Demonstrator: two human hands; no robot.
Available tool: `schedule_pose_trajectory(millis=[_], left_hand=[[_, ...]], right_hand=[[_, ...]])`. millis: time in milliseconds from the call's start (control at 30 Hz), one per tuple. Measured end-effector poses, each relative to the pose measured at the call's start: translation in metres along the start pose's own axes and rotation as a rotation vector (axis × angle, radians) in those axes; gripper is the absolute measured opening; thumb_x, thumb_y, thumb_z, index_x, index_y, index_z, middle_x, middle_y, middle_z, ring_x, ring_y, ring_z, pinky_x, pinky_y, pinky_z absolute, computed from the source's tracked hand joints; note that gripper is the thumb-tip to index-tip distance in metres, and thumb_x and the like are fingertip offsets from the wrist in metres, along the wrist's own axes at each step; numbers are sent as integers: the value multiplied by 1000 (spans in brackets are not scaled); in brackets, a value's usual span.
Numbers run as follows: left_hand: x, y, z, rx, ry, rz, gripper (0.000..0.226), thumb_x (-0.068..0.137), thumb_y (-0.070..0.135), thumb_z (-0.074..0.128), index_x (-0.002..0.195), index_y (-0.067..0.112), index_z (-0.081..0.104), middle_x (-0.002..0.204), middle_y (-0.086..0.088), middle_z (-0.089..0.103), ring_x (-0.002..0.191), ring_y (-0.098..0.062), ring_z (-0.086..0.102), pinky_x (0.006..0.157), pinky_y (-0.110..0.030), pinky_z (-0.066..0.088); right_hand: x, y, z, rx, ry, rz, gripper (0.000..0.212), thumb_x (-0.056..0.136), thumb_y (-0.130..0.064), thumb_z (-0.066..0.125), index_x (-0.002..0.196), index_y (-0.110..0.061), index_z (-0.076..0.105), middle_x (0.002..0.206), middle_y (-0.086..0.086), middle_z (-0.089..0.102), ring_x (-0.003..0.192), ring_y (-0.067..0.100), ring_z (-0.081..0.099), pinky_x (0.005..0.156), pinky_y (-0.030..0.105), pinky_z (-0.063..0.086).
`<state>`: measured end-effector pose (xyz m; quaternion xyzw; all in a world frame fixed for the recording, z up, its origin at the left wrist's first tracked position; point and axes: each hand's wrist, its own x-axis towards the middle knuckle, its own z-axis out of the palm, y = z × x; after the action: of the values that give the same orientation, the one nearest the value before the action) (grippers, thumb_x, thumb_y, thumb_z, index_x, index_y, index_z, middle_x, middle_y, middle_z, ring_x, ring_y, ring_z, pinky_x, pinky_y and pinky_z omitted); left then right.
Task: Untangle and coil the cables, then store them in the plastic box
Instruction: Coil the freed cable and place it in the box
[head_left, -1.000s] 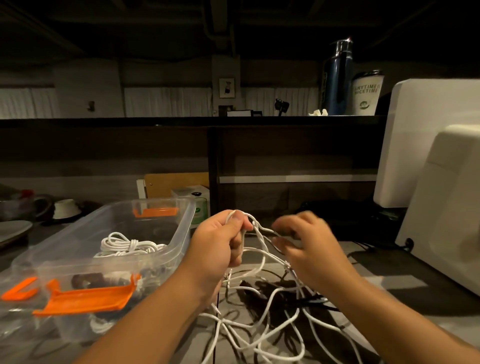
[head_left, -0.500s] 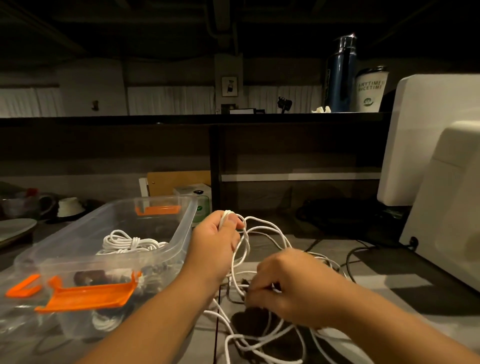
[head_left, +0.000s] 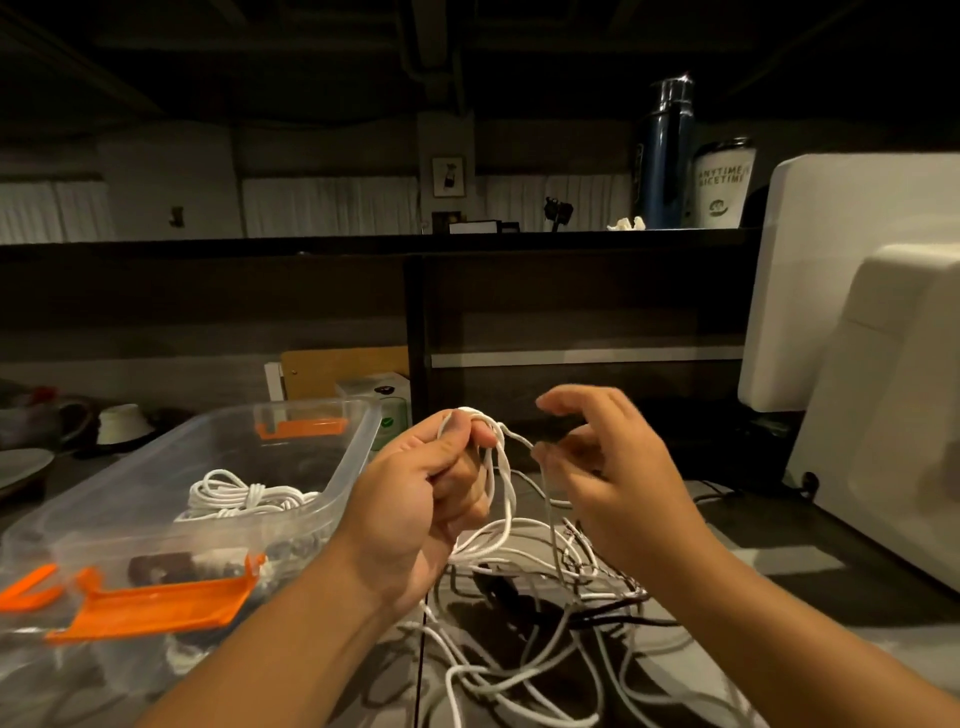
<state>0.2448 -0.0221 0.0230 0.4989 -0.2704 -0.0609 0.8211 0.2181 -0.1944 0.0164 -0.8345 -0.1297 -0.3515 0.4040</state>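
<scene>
The left hand's (head_left: 415, 499) thumb and fingers were curled round several loops of white cable (head_left: 501, 467), raised above the tangle of cables (head_left: 519, 670) on the table (head_left: 779, 587). The right hand (head_left: 618, 478), fingers loosely bent, met one strand; whether it pinched that strand was unclear. Just left stood the clear plastic box (head_left: 358, 457), holding a coiled white cable (head_left: 234, 493).
</scene>
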Motion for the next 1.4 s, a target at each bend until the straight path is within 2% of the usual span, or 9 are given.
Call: schedule_pose_trajectory(millis=[100,300,433,567,733,900,1100,1267,1400], left_hand=[[-2,2,3,-58,-11,-37,32,93,25,48,75,9,69,55,0,23,50,-13,14,48,-27,16],[-3,3,4,-123,-16,-121,37,98,25,45,74,10,70,54,1,27,47,-11,18,48,-25,18],[-4,3,7,-72,36,-183,34,98,29,48,79,8,68,59,-1,28,57,-16,12,56,-29,15],[-1,3,7,-69,177,-205,33,102,25,48,83,5,66,56,-3,31,40,-9,33,37,-20,37],[1,1,-1,-111,255,-191,29,104,25,47,102,2,65,57,3,27,44,-9,24,45,-23,26],[4,2,0,-154,250,-132,32,107,23,41,112,2,64,58,3,33,45,-8,26,43,-20,28],[11,11,0,-287,248,-89,33,102,22,46,123,0,59,66,3,39,54,-8,28,56,-23,27],[14,8,-1,-322,260,-94,65,75,30,61,131,-1,51,78,-2,44,66,-12,34,69,-27,30],[16,-1,-9,-238,303,-134,66,71,33,64,128,2,51,84,-5,48,71,-12,42,71,-26,36]], right_hand=[[-4,-4,4,3,-142,-52,33,94,-6,65,101,-38,67,95,-19,67,93,-1,65,81,21,55],[-3,-5,13,294,-116,113,40,93,-5,63,119,-36,59,114,-14,62,107,3,60,94,32,54],[-4,-1,13,107,-264,87,36,92,-1,64,104,-35,70,101,-12,71,96,4,66,88,37,57],[-9,2,22,35,-351,198,32,93,-3,58,90,-32,72,81,-2,73,70,8,66,72,37,57],[-13,-6,24,-13,-623,294,18,95,-25,60,87,-32,75,86,-9,74,84,11,67,82,37,55],[-15,-18,18,-158,-738,175,17,91,-26,57,78,-25,67,81,-5,65,76,14,59,71,37,49],[-25,-39,7,-154,-914,-190,29,87,-16,59,59,-12,52,63,6,44,60,19,43,56,35,35],[-27,-45,3,5,-913,-208,40,95,-22,62,62,-4,49,65,10,43,62,25,42,58,43,32],[-26,-42,1,103,-888,-177,48,97,-26,65,56,-7,48,58,7,42,57,22,41,55,37,31]])
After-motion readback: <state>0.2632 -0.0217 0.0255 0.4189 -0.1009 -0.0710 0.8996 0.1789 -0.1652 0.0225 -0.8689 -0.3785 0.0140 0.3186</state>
